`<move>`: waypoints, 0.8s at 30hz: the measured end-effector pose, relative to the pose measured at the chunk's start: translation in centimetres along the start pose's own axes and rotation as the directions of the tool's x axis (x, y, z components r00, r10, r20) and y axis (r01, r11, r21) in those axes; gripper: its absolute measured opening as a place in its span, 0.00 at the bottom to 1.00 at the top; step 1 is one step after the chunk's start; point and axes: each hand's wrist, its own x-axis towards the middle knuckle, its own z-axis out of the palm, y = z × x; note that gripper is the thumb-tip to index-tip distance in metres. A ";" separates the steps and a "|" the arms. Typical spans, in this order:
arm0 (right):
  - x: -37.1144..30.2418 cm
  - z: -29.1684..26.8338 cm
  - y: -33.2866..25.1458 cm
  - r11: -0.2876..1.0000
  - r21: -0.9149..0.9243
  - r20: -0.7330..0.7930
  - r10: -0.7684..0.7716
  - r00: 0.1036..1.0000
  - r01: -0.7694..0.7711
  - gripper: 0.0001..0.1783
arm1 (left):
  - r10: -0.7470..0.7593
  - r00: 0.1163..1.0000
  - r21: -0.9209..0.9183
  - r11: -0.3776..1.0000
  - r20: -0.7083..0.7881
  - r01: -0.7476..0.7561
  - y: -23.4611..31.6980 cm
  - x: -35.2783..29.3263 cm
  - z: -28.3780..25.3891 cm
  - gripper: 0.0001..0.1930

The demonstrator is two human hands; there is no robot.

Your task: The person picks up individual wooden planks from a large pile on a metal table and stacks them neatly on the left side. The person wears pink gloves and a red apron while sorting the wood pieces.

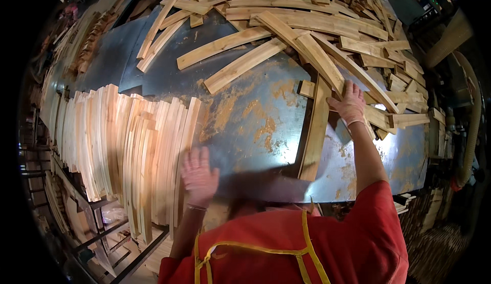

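Observation:
My left hand (199, 177) is open, its fingers spread and slightly blurred. It is beside the right end of a row of pale wooden boards (153, 151) standing on edge, close to the outermost one. My right hand (351, 106) reaches forward to the near end of a wooden board (321, 61) that slants down from the pile. Its thumb is apart from the fingers, with the board's end between them; no firm grip shows. Left of this hand, a separate long board (315, 130) lies lengthwise on the metal table (240, 156).
A heap of loose boards (307, 20) covers the table's far side and right. Sawdust (266, 130) is scattered over the metal. At left, a dark metal frame (135, 263) stands below the row. A ribbed hose (473, 125) hangs at the right.

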 end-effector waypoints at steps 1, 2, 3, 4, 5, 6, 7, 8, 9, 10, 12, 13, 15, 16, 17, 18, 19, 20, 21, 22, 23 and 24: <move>1.0 0.2 0.7 0.998 0.061 0.057 0.016 0.998 -0.019 0.64 | 0.037 0.997 -0.076 0.997 0.060 -0.032 1.8 0.5 -0.2 0.45; 1.9 0.4 1.1 0.992 0.119 0.114 0.027 0.993 -0.040 0.65 | 0.098 0.989 -0.117 0.990 0.115 -0.085 3.3 1.0 -0.3 0.45; 3.0 1.1 1.6 0.993 0.119 0.057 -0.035 0.998 0.028 0.63 | 0.166 0.972 -0.160 0.977 0.165 -0.140 4.7 1.6 -0.3 0.45; 4.2 0.9 1.5 0.984 0.175 0.122 -0.041 0.992 0.019 0.61 | 0.232 0.949 -0.207 0.960 0.212 -0.189 5.9 2.1 -0.4 0.45; 5.4 0.5 1.5 0.973 0.229 0.186 -0.049 0.981 0.005 0.59 | 0.257 0.940 -0.231 0.951 0.223 -0.205 7.0 2.5 -0.5 0.45; 6.0 -0.3 1.3 0.960 0.280 0.250 -0.061 0.966 -0.012 0.58 | 0.281 0.930 -0.255 0.942 0.235 -0.220 7.8 2.6 -0.6 0.45; 5.6 -1.3 0.3 0.919 0.395 0.251 -0.100 0.963 -0.008 0.55 | 0.302 0.921 -0.282 0.931 0.246 -0.231 8.2 2.6 -0.7 0.45; 4.5 -2.1 -1.1 0.864 0.504 0.248 -0.137 0.959 -0.007 0.53 | 0.315 0.923 -0.316 0.919 0.223 -0.237 8.1 2.6 -0.9 0.45; 3.1 -3.0 -2.9 0.798 0.603 0.238 -0.171 0.956 -0.008 0.50 | 0.329 0.924 -0.352 0.903 0.195 -0.247 8.1 2.7 -1.1 0.46; 0.4 -3.3 -5.4 0.639 0.765 0.210 -0.134 0.969 -0.078 0.45 | 0.340 0.925 -0.392 0.884 0.172 -0.253 8.1 2.4 -1.2 0.47; -4.4 -3.0 -9.5 0.321 0.864 0.474 -0.253 0.843 -0.389 0.54 | 0.280 0.926 -0.613 0.787 0.252 -0.071 8.1 2.7 -2.0 0.47; -7.1 -1.8 -11.2 0.253 0.864 0.496 -0.276 0.823 -0.436 0.54 | 0.280 0.917 -0.708 0.706 0.283 0.003 8.4 3.6 -2.5 0.47; -14.5 1.3 -16.2 -0.096 0.797 0.555 -0.274 0.786 -0.597 0.46 | 0.277 0.888 -0.914 0.289 0.366 0.286 8.2 4.4 0.1 0.46; -17.5 2.5 -18.6 -0.241 0.751 0.526 -0.344 0.778 -0.615 0.47 | 0.287 0.869 -0.912 0.047 0.403 0.408 7.9 4.6 0.9 0.46; -19.4 3.6 -20.5 -0.343 0.679 0.501 -0.430 0.751 -0.649 0.48 | 0.209 0.881 -0.905 0.144 0.424 0.401 7.9 4.8 0.3 0.37; -20.8 2.7 -22.3 -0.247 0.694 0.588 -0.348 0.731 -0.676 0.51 | 0.185 0.882 -0.901 0.128 0.433 0.415 6.3 4.0 1.7 0.37; -21.8 4.0 -23.1 -0.141 0.757 0.575 -0.320 0.753 -0.639 0.52 | 0.160 0.884 -0.897 0.115 0.440 0.426 4.5 2.9 4.0 0.36; -22.5 5.9 -23.5 -0.036 0.807 0.557 -0.287 0.779 -0.590 0.53 | 0.144 0.882 -0.894 0.106 0.448 0.436 2.9 1.6 5.4 0.35; -22.4 6.6 -23.2 0.008 0.811 0.543 -0.383 0.747 -0.585 0.57 | 0.129 0.917 -0.922 0.147 0.377 0.359 1.4 -0.2 5.0 0.28; -22.5 8.6 -23.0 0.167 0.872 0.489 -0.356 0.796 -0.460 0.54 | 0.129 0.891 -0.883 0.254 0.435 0.394 0.3 -2.1 2.8 0.27; -21.8 6.2 -23.1 0.447 0.820 0.536 -0.384 0.752 -0.357 0.51 | 0.109 0.862 -0.832 0.345 0.494 0.434 -1.1 -4.3 -0.1 0.26; -21.0 3.2 -23.8 0.679 0.706 0.581 -0.394 0.713 -0.200 0.49 | 0.087 0.834 -0.775 0.431 0.545 0.462 -2.3 -6.4 -1.5 0.25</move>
